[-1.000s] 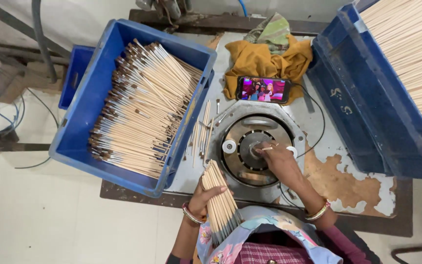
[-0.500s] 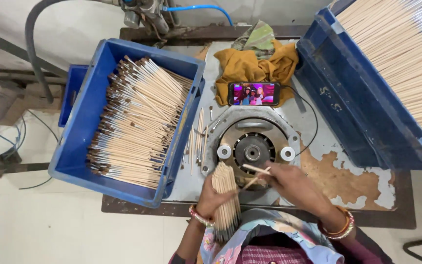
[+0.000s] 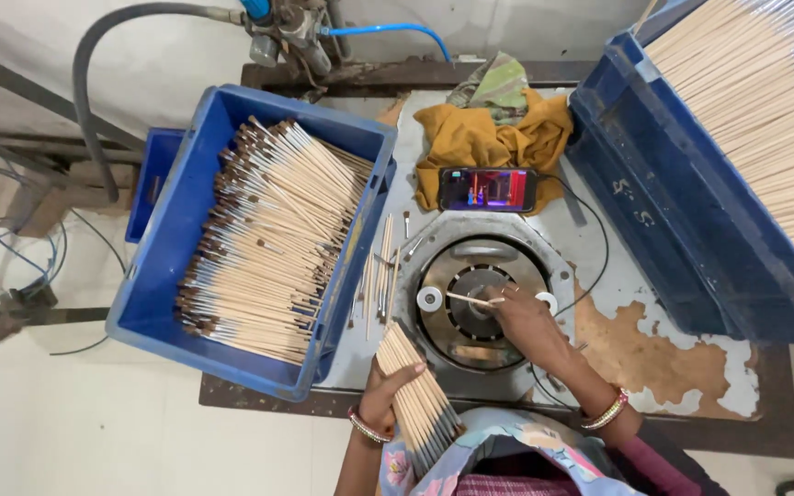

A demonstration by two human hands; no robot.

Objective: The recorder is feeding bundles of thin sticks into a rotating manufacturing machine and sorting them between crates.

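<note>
Stick [image 3: 470, 299] in right hand [image 3: 526, 321] grip over round machine [image 3: 482, 303], left hand [image 3: 388, 390] grips bundle [image 3: 418, 400] at table edge.

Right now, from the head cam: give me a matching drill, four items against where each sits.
Things:
1 left hand
2 right hand
3 phone
4 blue crate

Places:
A on the yellow cloth
B over the round machine, holding a single stick
C left of the bench, full of tipped sticks
D gripping a stick bundle

Pairs: 1-D, 2-B, 3-A, 4-C
</note>
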